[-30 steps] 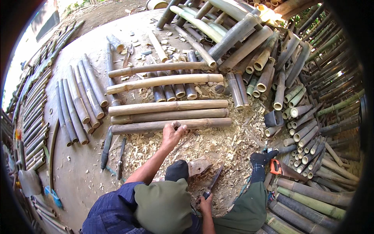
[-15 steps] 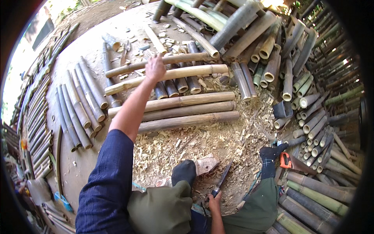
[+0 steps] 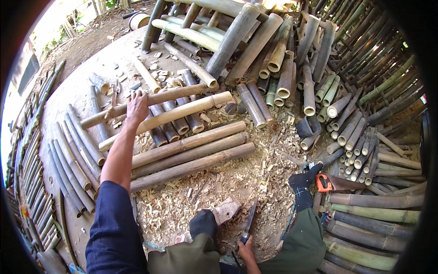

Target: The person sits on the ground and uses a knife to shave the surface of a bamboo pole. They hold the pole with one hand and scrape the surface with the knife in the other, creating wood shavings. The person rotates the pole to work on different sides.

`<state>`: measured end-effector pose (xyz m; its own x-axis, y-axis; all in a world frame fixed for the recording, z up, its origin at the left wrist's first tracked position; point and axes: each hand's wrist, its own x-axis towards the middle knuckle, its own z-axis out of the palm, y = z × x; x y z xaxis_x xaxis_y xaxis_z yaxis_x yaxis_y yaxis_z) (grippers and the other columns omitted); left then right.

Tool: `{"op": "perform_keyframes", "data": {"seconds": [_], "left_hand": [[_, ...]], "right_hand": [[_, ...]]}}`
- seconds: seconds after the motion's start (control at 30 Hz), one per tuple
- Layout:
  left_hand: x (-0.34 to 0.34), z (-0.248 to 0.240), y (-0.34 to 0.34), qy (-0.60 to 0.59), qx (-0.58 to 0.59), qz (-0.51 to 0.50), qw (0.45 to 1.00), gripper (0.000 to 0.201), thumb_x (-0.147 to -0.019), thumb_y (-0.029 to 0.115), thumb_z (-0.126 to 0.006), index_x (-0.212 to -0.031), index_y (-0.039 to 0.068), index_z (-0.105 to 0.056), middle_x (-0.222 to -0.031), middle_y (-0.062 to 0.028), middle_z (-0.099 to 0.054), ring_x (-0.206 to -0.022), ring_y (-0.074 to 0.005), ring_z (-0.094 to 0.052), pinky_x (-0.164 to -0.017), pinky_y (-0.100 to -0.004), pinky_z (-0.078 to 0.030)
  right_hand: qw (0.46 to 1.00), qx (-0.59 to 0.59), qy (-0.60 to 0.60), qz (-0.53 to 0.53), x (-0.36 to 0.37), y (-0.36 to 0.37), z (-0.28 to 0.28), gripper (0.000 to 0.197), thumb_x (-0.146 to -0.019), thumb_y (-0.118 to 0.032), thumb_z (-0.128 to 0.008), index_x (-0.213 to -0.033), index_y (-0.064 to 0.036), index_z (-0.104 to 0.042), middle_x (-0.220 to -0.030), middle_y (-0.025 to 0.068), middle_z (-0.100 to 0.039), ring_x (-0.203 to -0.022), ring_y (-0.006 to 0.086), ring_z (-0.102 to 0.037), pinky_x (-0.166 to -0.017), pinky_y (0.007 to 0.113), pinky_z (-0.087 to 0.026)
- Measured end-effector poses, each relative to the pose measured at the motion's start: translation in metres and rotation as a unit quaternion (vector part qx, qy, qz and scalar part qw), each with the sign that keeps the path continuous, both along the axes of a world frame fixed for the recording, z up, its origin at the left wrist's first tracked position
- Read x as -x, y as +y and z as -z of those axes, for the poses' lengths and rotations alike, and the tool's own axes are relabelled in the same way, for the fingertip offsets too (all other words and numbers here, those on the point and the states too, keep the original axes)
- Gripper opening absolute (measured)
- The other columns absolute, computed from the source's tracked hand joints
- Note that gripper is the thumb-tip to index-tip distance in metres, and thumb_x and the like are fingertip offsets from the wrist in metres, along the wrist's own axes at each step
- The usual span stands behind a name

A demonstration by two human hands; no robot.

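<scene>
My left hand [image 3: 138, 106] reaches to the farthest of several bamboo poles, fingers closed round the middle of this brownish bamboo pole [image 3: 171, 96]. Just nearer lies a paler bamboo pole [image 3: 191, 111], partly behind my wrist. Three more poles, among them a grey-brown bamboo pole [image 3: 200, 165], lie side by side closer to me, their left parts hidden by my forearm. Low in the view, my right hand [image 3: 246, 251] grips the dark handle of a knife [image 3: 251, 219], its blade pointing up and away from me over the shavings.
A wooden block [image 3: 226, 211] lies by my left foot [image 3: 203, 223]. Wood shavings [image 3: 173, 205] cover the ground. An orange-handled saw [image 3: 325, 183] rests beside my right foot [image 3: 301, 187]. Cut bamboo is stacked at right and laid out at left; a bamboo frame [image 3: 187, 34] stands at the back.
The view has turned to the right, so the things appear shifted left and tilted. My left hand has moved left along the far pole and now grips it. The right hand still holds the knife.
</scene>
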<state>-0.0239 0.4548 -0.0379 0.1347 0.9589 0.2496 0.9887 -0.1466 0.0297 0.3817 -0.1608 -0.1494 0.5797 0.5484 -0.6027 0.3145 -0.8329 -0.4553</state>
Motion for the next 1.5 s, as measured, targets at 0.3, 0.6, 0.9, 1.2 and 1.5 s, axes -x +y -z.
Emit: {"op": "perform_keyframes", "data": {"seconds": [0.3,0.6,0.9,1.2,1.5], "left_hand": [[0.025,-0.194,-0.188,-0.284,0.233,0.079,0.927,0.044,-0.069,0.017,-0.073,-0.108,-0.003,-0.071,-0.091,-0.0169,-0.073,-0.085,-0.0294,-0.07,-0.079,-0.0404,-0.056],[-0.086,-0.18,-0.298,-0.675,0.043,-0.036,0.736,0.045,-0.099,0.027,-0.071,-0.128,-0.004,-0.056,-0.095,-0.0151,-0.07,-0.081,-0.0244,-0.068,-0.078,-0.042,-0.061],[-0.171,-0.13,-0.416,-0.855,-0.001,-0.032,0.518,0.034,-0.087,0.01,-0.08,-0.111,0.0,-0.058,-0.083,-0.0112,-0.065,-0.07,-0.0226,-0.067,-0.065,-0.037,-0.059],[-0.113,-0.047,-0.42,-0.844,-0.075,-0.198,0.494,0.03,-0.085,0.009,-0.085,-0.099,0.003,-0.06,-0.076,-0.0075,-0.063,-0.061,-0.02,-0.065,-0.057,-0.0351,-0.058],[-0.101,-0.02,-0.428,-0.827,-0.079,-0.185,0.525,0.022,-0.087,0.008,-0.082,-0.098,0.0,-0.065,-0.078,-0.0086,-0.065,-0.065,-0.0203,-0.066,-0.062,-0.0361,-0.061]], "right_hand": [[0.981,-0.085,0.137,0.106,-0.018,-0.031,-0.14,0.033,-0.088,-0.026,-0.072,-0.103,0.0007,-0.059,-0.083,0.0121,-0.06,-0.082,0.0273,-0.064,-0.075,0.043,-0.05],[0.96,-0.167,0.225,0.025,-0.049,-0.044,-0.136,0.042,-0.094,-0.026,-0.068,-0.118,0.0044,-0.052,-0.087,0.0171,-0.061,-0.082,0.0367,-0.066,-0.075,0.047,-0.052],[0.966,-0.226,0.086,-0.085,-0.062,-0.054,-0.092,0.045,-0.099,-0.029,-0.063,-0.128,0.0015,-0.048,-0.091,0.0211,-0.063,-0.083,0.0403,-0.066,-0.078,0.049,-0.051],[0.961,-0.174,-0.042,-0.209,-0.032,-0.036,-0.098,0.032,-0.101,-0.024,-0.06,-0.12,-0.0005,-0.049,-0.092,0.0295,-0.067,-0.086,0.0523,-0.065,-0.07,0.058,-0.05],[0.923,-0.307,-0.043,-0.229,-0.004,-0.016,-0.092,0.027,-0.102,-0.024,-0.06,-0.113,-0.0025,-0.048,-0.091,0.0272,-0.069,-0.082,0.0507,-0.067,-0.067,0.058,-0.053]]}}
